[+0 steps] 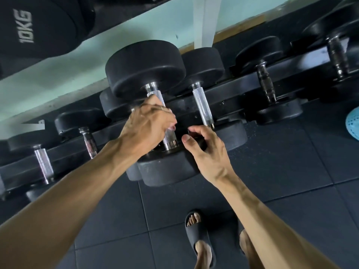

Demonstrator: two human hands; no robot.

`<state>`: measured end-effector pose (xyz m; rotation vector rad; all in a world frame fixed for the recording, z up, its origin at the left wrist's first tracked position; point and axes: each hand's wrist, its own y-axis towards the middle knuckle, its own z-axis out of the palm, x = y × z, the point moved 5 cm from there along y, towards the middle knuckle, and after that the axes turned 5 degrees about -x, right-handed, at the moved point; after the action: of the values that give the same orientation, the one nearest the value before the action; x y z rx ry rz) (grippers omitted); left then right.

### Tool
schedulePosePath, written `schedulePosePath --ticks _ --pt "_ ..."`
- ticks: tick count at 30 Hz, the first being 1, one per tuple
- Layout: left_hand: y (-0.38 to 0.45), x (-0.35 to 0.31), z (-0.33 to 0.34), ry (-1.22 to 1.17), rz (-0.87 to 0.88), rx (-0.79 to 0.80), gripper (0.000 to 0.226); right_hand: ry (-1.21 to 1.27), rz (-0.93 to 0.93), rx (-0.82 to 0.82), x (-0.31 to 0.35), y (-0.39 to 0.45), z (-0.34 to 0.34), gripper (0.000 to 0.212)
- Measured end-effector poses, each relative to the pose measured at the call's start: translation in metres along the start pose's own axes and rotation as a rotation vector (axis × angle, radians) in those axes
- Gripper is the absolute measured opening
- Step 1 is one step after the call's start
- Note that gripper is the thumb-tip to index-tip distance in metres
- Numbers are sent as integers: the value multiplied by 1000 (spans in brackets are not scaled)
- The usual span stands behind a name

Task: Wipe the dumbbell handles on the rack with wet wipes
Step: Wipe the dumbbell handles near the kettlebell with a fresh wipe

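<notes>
gym floor w/ rack (229, 94): left hand (149, 125) grips dumbbell handle (169, 136), right hand (204, 150) loosely curled beside.

A gym's free-weights corner: black rubber-ended dumbbells (147, 105) with knurled steel handles line a low black rack (242, 94), a plate (38, 26) marked "10KG" (upper left) hangs above, and dark rubber floor tiles (281, 181) cover the ground.
</notes>
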<state>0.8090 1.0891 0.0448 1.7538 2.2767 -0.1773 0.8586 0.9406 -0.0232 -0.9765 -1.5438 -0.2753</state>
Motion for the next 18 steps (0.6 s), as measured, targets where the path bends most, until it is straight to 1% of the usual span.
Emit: schedulePosePath --ticks 2,4,5,7,8,10,12,13,15,17,18 --pt "13 4 -1 22 15 60 10 5 9 -4 0 -1 0 68" --pt "27 13 1 105 -15 66 11 16 19 -9 -2 -1 0 62" --pt "30 16 1 138 -27 54 11 20 22 -11 -3 -1 0 62" --pt "23 16 1 124 -12 47 12 26 20 -20 -4 -1 1 70" --pt "15 13 2 87 17 73 12 28 15 -29 -5 -1 1 75" --pt "-2 2 6 14 79 185 17 34 9 -49 -6 -2 1 80" --pt "-1 -4 7 8 101 300 21 54 11 -73 -8 -6 1 82" --pt "7 -3 7 37 124 322 19 71 17 -80 -10 -8 1 81" --pt "26 0 4 116 147 280 13 112 23 -82 -13 -12 2 78" --pt "36 6 1 152 82 231 12 137 14 -83 -16 -14 2 75" --pt "34 5 2 150 77 247 12 140 9 -82 -17 -14 2 74"
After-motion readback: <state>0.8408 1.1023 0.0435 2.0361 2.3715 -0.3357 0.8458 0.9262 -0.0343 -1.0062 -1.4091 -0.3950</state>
